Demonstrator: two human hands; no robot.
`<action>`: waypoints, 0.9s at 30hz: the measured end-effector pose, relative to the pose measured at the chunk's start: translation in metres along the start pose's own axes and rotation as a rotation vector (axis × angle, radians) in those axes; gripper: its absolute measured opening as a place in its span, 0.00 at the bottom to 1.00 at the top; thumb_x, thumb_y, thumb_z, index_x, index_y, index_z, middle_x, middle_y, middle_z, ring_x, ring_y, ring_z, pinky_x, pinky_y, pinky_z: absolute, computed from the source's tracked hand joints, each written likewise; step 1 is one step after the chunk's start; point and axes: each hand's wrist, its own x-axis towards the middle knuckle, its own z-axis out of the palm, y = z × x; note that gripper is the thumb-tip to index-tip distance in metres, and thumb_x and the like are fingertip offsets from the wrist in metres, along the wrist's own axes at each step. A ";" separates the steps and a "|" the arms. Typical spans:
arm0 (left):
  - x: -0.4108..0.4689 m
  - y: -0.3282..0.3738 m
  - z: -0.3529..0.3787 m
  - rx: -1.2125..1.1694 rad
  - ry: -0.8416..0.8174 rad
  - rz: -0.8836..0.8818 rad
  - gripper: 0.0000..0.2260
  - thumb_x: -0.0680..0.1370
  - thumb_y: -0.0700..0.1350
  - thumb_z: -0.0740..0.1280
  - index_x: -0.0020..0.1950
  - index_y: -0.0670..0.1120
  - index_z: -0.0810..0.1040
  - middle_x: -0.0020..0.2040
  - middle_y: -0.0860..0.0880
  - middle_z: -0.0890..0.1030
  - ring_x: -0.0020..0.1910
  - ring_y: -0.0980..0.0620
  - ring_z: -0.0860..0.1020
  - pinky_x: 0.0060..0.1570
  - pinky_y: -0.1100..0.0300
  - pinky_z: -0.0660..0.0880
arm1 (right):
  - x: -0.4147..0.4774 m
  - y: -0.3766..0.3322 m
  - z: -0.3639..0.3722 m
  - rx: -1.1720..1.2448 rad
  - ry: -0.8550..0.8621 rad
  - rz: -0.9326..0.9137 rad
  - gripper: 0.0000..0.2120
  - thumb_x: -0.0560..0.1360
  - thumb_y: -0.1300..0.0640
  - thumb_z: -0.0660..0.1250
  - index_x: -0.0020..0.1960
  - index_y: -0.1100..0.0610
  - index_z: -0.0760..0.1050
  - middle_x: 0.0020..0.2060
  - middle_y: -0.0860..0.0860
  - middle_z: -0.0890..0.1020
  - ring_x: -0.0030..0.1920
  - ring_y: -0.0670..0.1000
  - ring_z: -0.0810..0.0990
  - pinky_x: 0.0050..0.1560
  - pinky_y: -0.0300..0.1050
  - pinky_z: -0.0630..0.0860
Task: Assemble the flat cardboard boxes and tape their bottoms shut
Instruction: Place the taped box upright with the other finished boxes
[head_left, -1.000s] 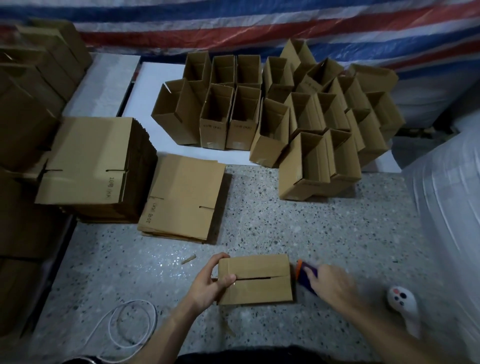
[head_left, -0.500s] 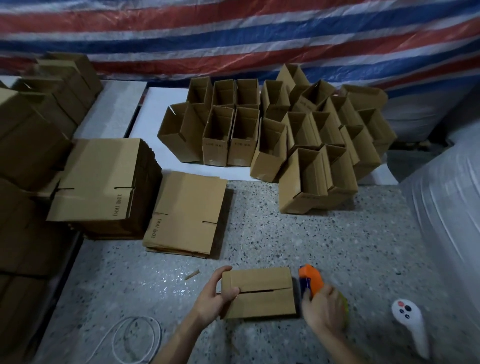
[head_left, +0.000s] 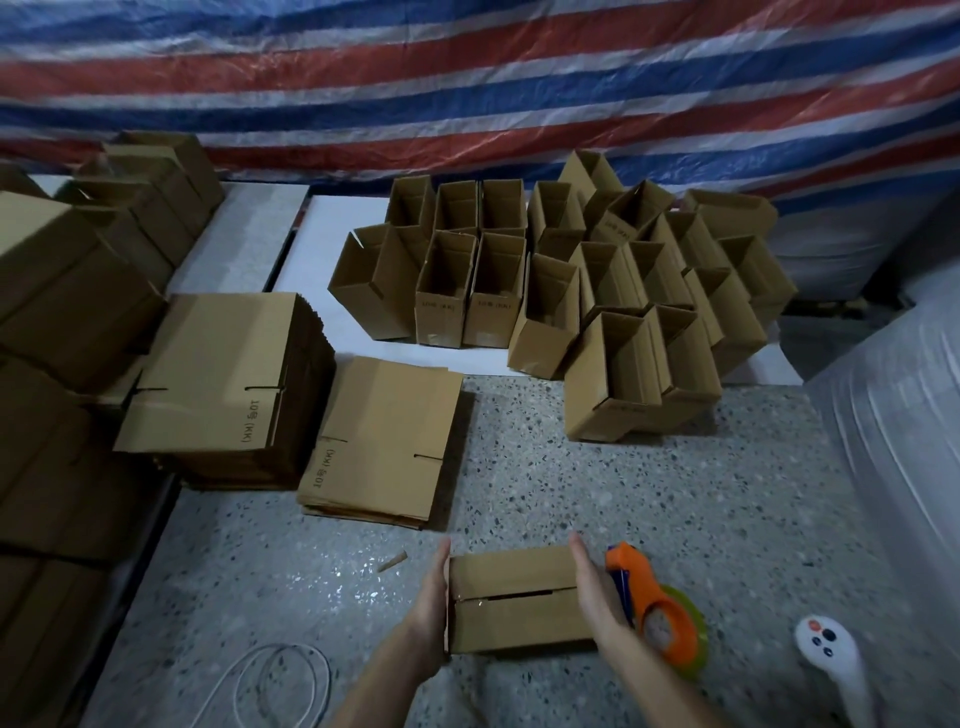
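A small cardboard box (head_left: 517, 603) stands bottom-up on the speckled floor near me, its two flaps closed with a seam across the middle. My left hand (head_left: 430, 597) presses flat against its left side and my right hand (head_left: 592, 592) against its right side. The orange tape dispenser (head_left: 655, 608) lies on the floor just right of my right hand, free of it. Two stacks of flat boxes, a tall stack (head_left: 218, 384) and a low stack (head_left: 384, 441), lie to the left.
Several assembled open boxes (head_left: 582, 291) stand in a cluster at the back on a white sheet. More cartons (head_left: 62, 291) pile up on the far left. A white controller (head_left: 836, 660) lies at the right, a white cable loop (head_left: 280, 680) at the lower left.
My right hand let go of the tape dispenser, which now lies on the floor, and moved onto the box's right side. My left hand shifted from the top edge to the left side.
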 end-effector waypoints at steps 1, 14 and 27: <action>0.003 0.000 -0.001 -0.006 0.017 -0.059 0.39 0.71 0.76 0.59 0.59 0.43 0.79 0.61 0.38 0.82 0.61 0.37 0.80 0.62 0.36 0.72 | -0.002 -0.003 0.000 -0.037 -0.022 -0.011 0.42 0.74 0.30 0.61 0.78 0.57 0.63 0.75 0.58 0.66 0.75 0.61 0.63 0.74 0.55 0.58; -0.018 0.044 0.009 -0.058 0.040 0.407 0.39 0.64 0.65 0.77 0.69 0.52 0.68 0.61 0.50 0.80 0.57 0.50 0.79 0.47 0.52 0.77 | 0.014 -0.036 -0.044 0.035 -0.241 -0.433 0.34 0.72 0.77 0.56 0.68 0.47 0.73 0.71 0.49 0.74 0.69 0.47 0.72 0.63 0.45 0.72; 0.044 0.017 0.012 0.463 0.208 0.766 0.28 0.78 0.32 0.68 0.74 0.52 0.69 0.69 0.53 0.75 0.68 0.55 0.73 0.65 0.57 0.74 | 0.005 -0.015 0.021 -0.305 -0.301 -0.276 0.34 0.78 0.58 0.70 0.78 0.45 0.58 0.70 0.45 0.71 0.62 0.38 0.74 0.66 0.46 0.73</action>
